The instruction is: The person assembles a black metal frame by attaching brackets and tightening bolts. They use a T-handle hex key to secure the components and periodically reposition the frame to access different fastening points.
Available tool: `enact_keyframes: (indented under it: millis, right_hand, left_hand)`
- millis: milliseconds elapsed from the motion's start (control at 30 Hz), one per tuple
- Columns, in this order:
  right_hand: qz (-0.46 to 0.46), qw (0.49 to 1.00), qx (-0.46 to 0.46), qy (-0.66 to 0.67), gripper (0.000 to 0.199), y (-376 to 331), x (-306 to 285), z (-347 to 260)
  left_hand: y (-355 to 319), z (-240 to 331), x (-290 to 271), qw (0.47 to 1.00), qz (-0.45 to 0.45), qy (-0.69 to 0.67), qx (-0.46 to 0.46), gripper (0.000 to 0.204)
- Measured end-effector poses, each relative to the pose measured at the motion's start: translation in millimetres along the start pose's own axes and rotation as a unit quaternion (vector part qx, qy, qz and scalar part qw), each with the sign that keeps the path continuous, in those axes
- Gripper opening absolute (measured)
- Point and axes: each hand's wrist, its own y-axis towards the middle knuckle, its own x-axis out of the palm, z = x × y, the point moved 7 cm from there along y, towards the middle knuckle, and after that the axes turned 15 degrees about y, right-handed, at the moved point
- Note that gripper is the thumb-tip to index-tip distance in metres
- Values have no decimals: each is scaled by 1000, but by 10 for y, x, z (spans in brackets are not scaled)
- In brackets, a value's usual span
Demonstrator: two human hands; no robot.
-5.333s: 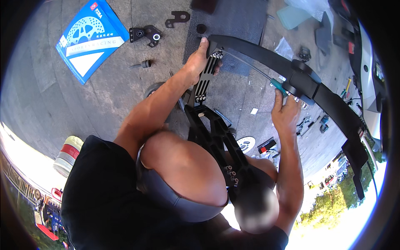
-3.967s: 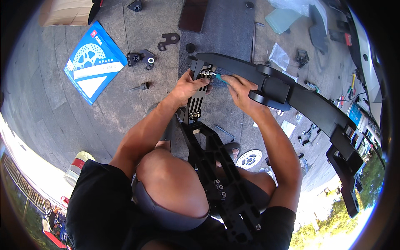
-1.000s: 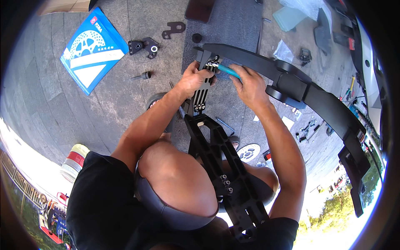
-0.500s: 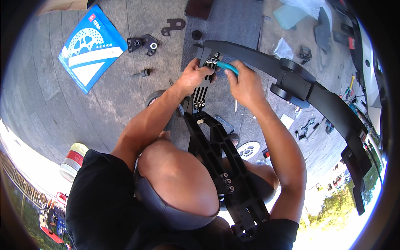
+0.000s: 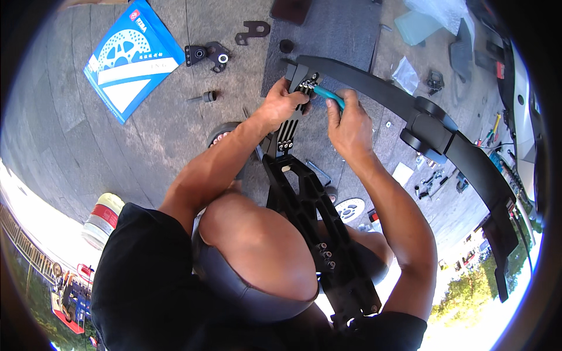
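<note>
My left hand [image 5: 280, 108] is wrapped around the upper part of a black slotted bracket [image 5: 288, 127], its thumb across the slots. In my right hand [image 5: 353, 127] is a hand tool with a teal handle [image 5: 328, 94]. The tool's metal end meets a cluster of silver bolts [image 5: 307, 85] near the bracket's top; its exact shape is too small to make out. More bolts [image 5: 285, 145] sit at the bracket's lower end. There it joins a long black openwork frame [image 5: 310, 190] that runs down beside my knee. A curved black bar [image 5: 363, 82] extends right from the bracket's top.
Left of my hands lie a blue packet [image 5: 132, 64], black metal brackets [image 5: 206, 55], a flat dark plate [image 5: 253, 33] and a socket-like part [image 5: 206, 96]. A dark mat [image 5: 322, 29] is ahead. To the right are a disc [image 5: 350, 209], plastic bags [image 5: 405, 75] and scattered tools [image 5: 432, 184].
The view has shifted a little, so most things sit slightly farther right. My right hand has turned slightly and more of the teal handle shows. Both holds are unchanged.
</note>
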Motion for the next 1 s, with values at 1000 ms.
enact_keyframes:
  millis: [1000]
  right_hand:
    - [-69, 974, 186, 106, 22, 10, -183, 350]
  left_hand:
    - [44, -32, -24, 999, 2, -31, 24, 29]
